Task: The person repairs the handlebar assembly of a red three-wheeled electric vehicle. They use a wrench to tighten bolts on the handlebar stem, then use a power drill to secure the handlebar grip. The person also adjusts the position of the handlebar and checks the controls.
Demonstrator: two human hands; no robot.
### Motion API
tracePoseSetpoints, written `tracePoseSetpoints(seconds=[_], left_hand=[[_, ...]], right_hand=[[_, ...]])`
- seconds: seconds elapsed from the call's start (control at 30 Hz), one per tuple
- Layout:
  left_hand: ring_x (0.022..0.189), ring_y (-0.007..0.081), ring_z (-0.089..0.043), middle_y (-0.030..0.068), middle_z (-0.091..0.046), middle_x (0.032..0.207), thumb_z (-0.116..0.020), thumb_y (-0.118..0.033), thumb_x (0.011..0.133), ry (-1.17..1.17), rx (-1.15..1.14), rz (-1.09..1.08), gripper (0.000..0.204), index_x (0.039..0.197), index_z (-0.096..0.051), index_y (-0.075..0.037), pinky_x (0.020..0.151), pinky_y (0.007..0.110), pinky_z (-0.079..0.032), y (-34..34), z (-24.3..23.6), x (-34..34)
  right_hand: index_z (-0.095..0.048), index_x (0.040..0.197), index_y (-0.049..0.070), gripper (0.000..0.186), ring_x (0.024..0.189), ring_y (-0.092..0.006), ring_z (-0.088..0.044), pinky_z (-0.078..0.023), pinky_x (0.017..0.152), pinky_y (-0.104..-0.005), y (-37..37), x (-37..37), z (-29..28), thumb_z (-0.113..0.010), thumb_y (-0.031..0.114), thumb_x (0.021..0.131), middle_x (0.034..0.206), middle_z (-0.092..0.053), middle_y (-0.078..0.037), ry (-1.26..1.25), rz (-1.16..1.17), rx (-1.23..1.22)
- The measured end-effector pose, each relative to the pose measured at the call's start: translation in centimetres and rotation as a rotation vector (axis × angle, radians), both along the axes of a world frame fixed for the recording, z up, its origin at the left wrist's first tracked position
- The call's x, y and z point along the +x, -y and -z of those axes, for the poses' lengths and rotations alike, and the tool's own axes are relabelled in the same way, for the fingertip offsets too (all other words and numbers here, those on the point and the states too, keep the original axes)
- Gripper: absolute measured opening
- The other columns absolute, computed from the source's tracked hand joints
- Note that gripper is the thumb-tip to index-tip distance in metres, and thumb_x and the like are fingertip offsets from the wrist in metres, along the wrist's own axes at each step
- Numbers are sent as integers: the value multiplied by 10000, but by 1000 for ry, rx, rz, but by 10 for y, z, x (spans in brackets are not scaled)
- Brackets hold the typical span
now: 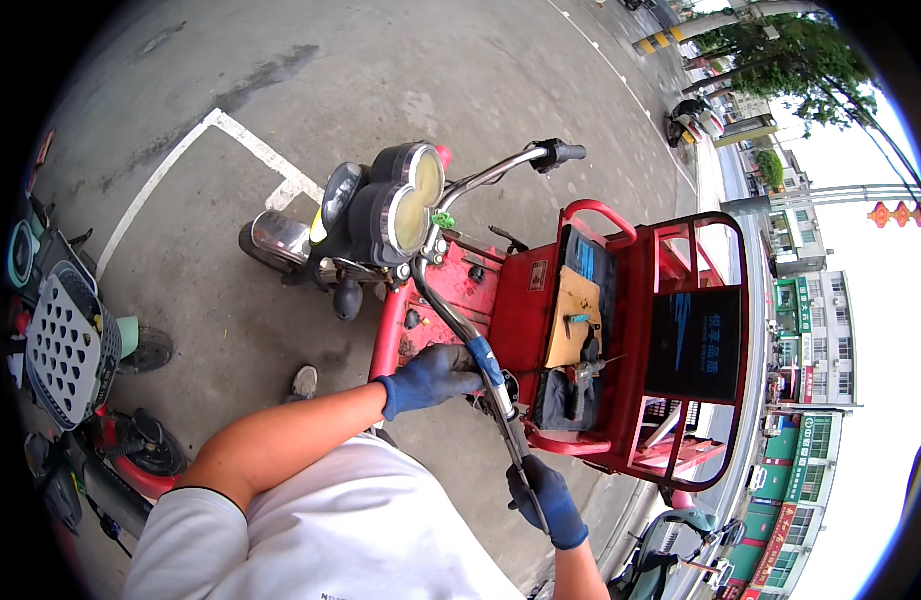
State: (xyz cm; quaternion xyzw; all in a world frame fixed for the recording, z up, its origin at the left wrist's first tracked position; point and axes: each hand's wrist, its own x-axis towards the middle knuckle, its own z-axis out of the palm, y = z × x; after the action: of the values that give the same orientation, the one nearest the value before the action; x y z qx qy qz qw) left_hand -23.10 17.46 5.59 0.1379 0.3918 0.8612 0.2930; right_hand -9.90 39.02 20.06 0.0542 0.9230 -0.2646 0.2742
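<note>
A red three-wheeler with a curved metal handlebar [449, 310] stands before me, its round twin headlamp housing [406, 205] at the far left end. My left hand [431, 380], in a dark blue glove, is closed at the near arm of the handlebar, beside a blue wrapping [486, 360]. Lower on the right, my gloved right hand [551, 505] closes round a thin metal rod [535, 495] along the bar's near end. The rod's tip by the bar is hard to make out. Part of the left fingers is hidden.
On the red seat lie a cardboard sheet [573, 335], a small teal-handled tool [582, 319] and a power drill [584, 375]. A scooter with a grey basket [71, 345] stands at left, another scooter [671, 545] at lower right. White lines [266, 150] mark the paving.
</note>
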Motion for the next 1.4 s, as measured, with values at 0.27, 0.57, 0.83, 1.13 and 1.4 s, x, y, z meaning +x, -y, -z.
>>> tracePoseSetpoints(seconds=[0.27, 0.57, 0.83, 1.13, 1.4], left_hand=[[1019, 155, -614, 55, -654, 1084, -655, -85, 917, -48, -64, 29, 222, 1125, -606, -28, 949, 313, -483, 1, -2, -1], [915, 124, -635, 55, -682, 985, -650, -84, 890, -23, -119, -30, 193, 1063, -617, -6, 841, 296, -511, -10, 4, 4], [911, 103, -621, 44, -698, 1003, -627, -133, 920, -111, -292, 32, 227, 1118, -663, -28, 855, 279, -494, -2, -2, 0], [908, 87, -631, 44, -713, 987, -624, -149, 927, -151, -358, -25, 204, 1082, -679, -29, 839, 269, -493, 6, -15, 3], [994, 138, -632, 74, -681, 1050, -674, -142, 901, -48, -191, -110, 242, 1107, -610, -31, 891, 305, -499, -4, -16, 14]], right_hand=[[-564, 935, 14, 133, 601, -171, -641, -550, 554, -342, -3, -30, -10, -586, 137, 891, 712, -596, -89, 33, 174, -144], [-578, 971, 7, 108, 638, -117, -580, -574, 587, -301, 5, -2, -20, -517, 48, 892, 735, -548, -37, 203, 212, -167], [-586, 937, -2, 99, 603, -117, -603, -558, 569, -287, -17, -4, 11, -521, 31, 870, 741, -587, -54, -16, -35, -32], [-543, 788, 32, 157, 605, -439, -558, -428, 517, -468, 2, -24, -13, -644, 133, 852, 656, -559, -224, -175, -236, 52], [-526, 769, 22, 192, 574, -431, -557, -418, 499, -471, 11, -9, -22, -627, 137, 884, 598, -540, -213, -286, -268, 99]])
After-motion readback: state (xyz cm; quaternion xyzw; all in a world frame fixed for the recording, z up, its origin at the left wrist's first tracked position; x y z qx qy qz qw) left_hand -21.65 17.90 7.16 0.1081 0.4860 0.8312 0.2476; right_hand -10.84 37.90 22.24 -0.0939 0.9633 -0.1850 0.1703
